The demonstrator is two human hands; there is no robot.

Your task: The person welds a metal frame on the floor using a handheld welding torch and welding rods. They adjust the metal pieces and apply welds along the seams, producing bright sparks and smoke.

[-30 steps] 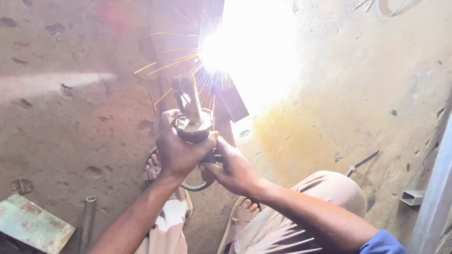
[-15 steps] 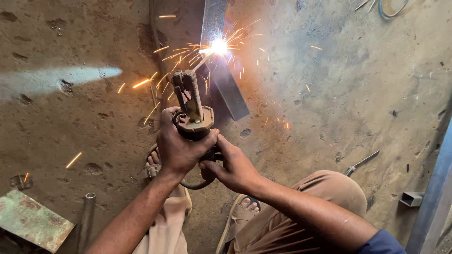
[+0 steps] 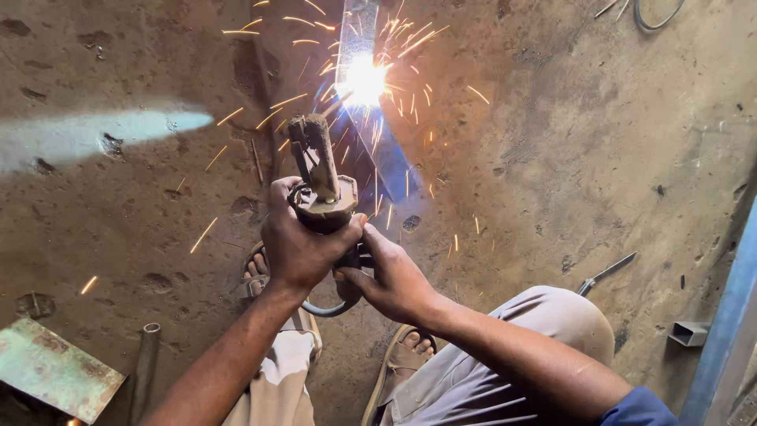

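floor: bare brown concrete (image 3: 552, 158), pitted and stained, pale streak of light on the left
room: dim workshop floor seen from above; blue upright (image 3: 729, 331) along the right edge
scrap: green rusty plate (image 3: 55, 379) bottom left, short pipe (image 3: 144, 359) just beside it; small square tube offcut (image 3: 690, 333) near the blue upright; thin metal tool (image 3: 605, 274) lying by the knee; cable loop (image 3: 658, 16) top right
packages/labels/signs: can't make out any
holder: electrode holder (image 3: 319, 177), rusty brown, jaws pointing up and away, round guard at the base, centre of view above the feet
arc: white-hot point (image 3: 364, 79) on a metal strip (image 3: 359, 31) lying on the floor, ahead of the holder; orange sparks spraying all round
left hand: left hand (image 3: 296, 244) clenched round the holder's grip, just under the guard
right hand: right hand (image 3: 390, 276) clasped on the same grip from the right, touching the left hand
cable: dark loop (image 3: 327, 308) hanging below the hands
person: squatting, grey trousers, sandals (image 3: 398, 363) on both feet
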